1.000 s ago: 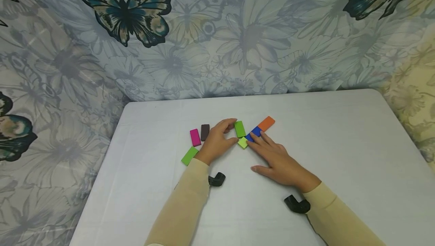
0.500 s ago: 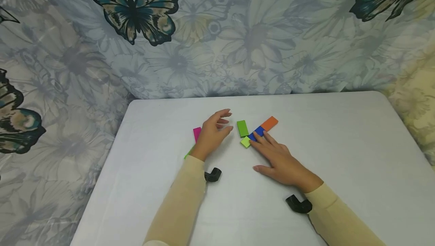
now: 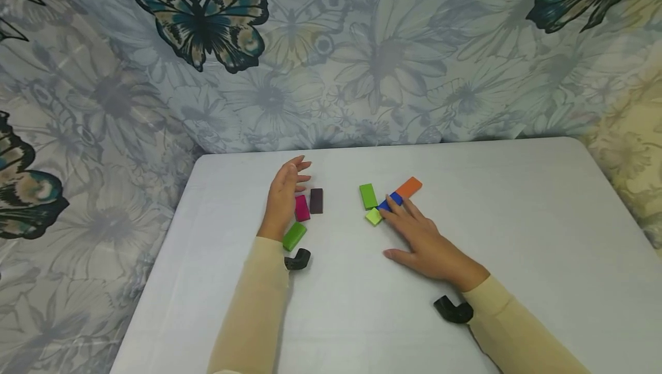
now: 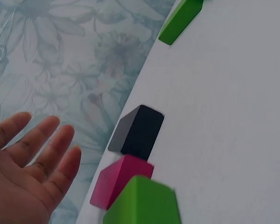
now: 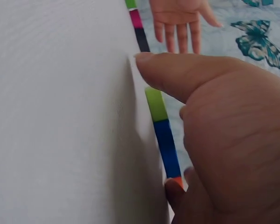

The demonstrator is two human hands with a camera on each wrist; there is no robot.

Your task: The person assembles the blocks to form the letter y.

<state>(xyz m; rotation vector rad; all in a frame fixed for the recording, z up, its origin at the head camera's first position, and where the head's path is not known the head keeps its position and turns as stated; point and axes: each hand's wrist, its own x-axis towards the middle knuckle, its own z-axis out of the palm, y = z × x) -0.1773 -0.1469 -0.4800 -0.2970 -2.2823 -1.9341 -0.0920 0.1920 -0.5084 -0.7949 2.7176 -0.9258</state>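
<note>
My left hand point(image 3: 282, 199) is just left of three loose blocks, palm facing them, fingers extended and holding nothing. Those blocks are a magenta one point(image 3: 302, 208), a dark one point(image 3: 316, 201) and a green one point(image 3: 294, 236). My right hand point(image 3: 426, 245) is spread low over the table, its fingertips at a blue block point(image 3: 391, 201), partly covering it. An orange block point(image 3: 409, 187) adjoins the blue one's far end, and a light green block point(image 3: 374, 216) its near end. Another green block point(image 3: 368, 196) lies beside that junction, at an angle to the row.
A white table point(image 3: 331, 316) carries all the blocks. Behind its far edge hangs a cloth point(image 3: 331, 75) printed with flowers and butterflies. Black curved pieces point(image 3: 453, 309) stick out at both sleeve cuffs.
My left hand has let go of the upright-lying green block by the row and moved left, past the dark and magenta blocks. The right hand has stayed in place.
</note>
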